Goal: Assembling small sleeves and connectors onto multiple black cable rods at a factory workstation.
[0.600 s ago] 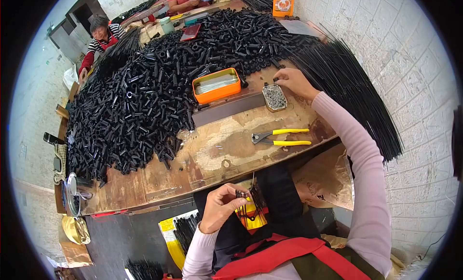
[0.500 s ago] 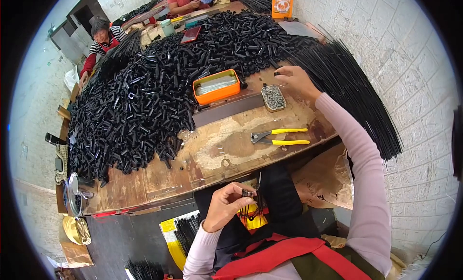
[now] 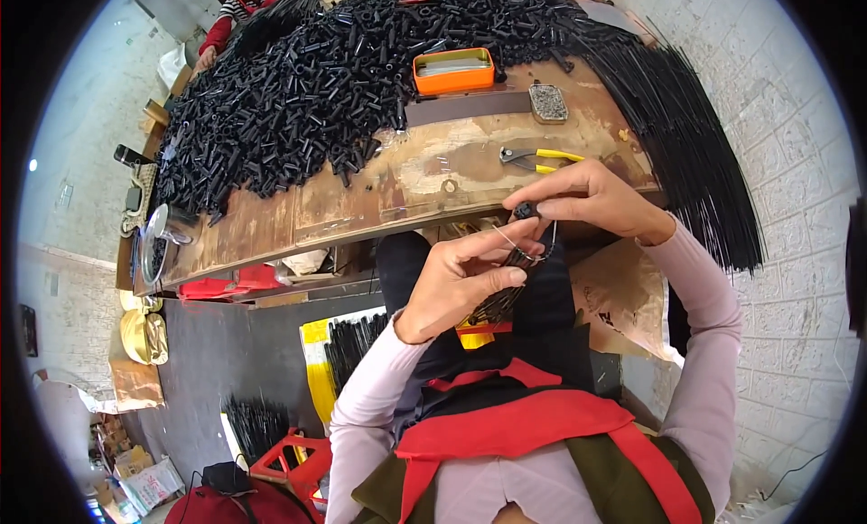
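One small black piece (image 3: 526, 211) sits over the person's lap, just off the counter's near edge, between the fingertips of the right hand (image 3: 591, 199); that grip is narrow, thumb and fingers closed about it. The left hand (image 3: 456, 289) is just beside it, its thumb and forefinger apart around thin dark strands (image 3: 497, 309) and a fine pale wire (image 3: 508, 240); I cannot tell whether its grip is closed on them.

Beyond the hands, the wooden counter (image 3: 334, 210) carries yellow-handled pliers (image 3: 562, 154), partly hidden by the right hand. Farther back stand a small tin (image 3: 549, 120) of tiny grey bits and an orange box (image 3: 456, 83), with a flat dark bar (image 3: 470, 108) between them. A large heap of black tubes (image 3: 289, 118) spreads across the left and back, and long black rods (image 3: 695, 154) lie along the right. At the upper left, a co-worker (image 3: 246, 5) is near the heap.
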Action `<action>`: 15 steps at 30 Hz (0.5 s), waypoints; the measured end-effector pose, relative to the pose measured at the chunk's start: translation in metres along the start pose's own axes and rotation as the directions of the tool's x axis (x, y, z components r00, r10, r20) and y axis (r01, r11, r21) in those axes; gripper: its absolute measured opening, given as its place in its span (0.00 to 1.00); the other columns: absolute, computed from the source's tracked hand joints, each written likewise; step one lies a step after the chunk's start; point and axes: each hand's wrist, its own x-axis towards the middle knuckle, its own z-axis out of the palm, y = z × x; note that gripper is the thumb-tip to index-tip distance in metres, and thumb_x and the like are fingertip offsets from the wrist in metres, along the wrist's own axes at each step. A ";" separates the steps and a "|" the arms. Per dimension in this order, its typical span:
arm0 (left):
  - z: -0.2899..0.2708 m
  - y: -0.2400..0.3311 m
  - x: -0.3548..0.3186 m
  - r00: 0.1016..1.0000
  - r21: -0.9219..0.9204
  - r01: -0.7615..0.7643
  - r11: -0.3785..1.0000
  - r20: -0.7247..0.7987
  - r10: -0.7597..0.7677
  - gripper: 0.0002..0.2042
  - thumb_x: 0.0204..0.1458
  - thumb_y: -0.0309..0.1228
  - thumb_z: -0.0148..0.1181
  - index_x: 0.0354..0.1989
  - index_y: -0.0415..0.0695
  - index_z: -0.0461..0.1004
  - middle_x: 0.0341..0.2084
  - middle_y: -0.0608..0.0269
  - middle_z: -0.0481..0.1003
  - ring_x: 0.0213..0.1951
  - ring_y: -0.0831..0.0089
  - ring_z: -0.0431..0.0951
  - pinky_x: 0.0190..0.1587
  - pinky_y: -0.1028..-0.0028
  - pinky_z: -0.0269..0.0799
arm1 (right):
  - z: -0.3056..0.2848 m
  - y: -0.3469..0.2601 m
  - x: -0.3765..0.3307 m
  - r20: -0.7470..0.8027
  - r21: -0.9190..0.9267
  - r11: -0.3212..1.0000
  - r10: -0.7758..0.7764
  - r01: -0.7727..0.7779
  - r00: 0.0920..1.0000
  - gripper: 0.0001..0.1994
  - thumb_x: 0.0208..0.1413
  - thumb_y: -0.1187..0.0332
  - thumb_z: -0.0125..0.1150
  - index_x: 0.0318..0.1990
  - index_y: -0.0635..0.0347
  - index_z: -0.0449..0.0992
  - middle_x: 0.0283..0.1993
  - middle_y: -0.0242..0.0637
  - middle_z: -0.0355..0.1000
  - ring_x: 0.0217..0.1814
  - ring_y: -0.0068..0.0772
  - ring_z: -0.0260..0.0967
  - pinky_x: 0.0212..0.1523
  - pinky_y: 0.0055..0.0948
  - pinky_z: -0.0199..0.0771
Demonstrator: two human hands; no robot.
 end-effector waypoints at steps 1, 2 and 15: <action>0.002 0.001 -0.005 1.000 -0.016 0.004 1.000 -0.021 -0.004 0.26 0.52 0.16 0.61 0.62 0.36 0.67 0.53 0.57 0.75 0.54 0.72 0.74 0.56 0.74 0.69 | 0.003 -0.001 -0.003 0.000 -0.004 1.000 -0.005 0.005 1.000 0.15 0.59 0.74 0.56 0.52 0.67 0.77 0.44 0.35 0.78 0.45 0.18 0.72 0.49 0.20 0.72; 0.004 0.002 -0.009 1.000 -0.040 0.002 0.999 -0.030 -0.003 0.25 0.52 0.15 0.61 0.61 0.36 0.67 0.52 0.55 0.75 0.55 0.71 0.74 0.56 0.73 0.69 | 0.007 -0.002 -0.004 -0.001 0.056 0.998 0.030 -0.030 1.000 0.14 0.59 0.74 0.57 0.51 0.67 0.78 0.45 0.35 0.78 0.46 0.19 0.73 0.49 0.20 0.72; 0.013 -0.001 -0.032 0.985 -0.103 -0.073 0.992 -0.163 0.055 0.15 0.54 0.18 0.60 0.51 0.35 0.74 0.44 0.57 0.79 0.43 0.73 0.79 0.46 0.76 0.76 | 0.047 -0.008 -0.004 -0.151 -0.030 0.990 -0.141 0.138 0.979 0.09 0.59 0.70 0.61 0.43 0.65 0.77 0.40 0.31 0.75 0.43 0.18 0.71 0.47 0.22 0.71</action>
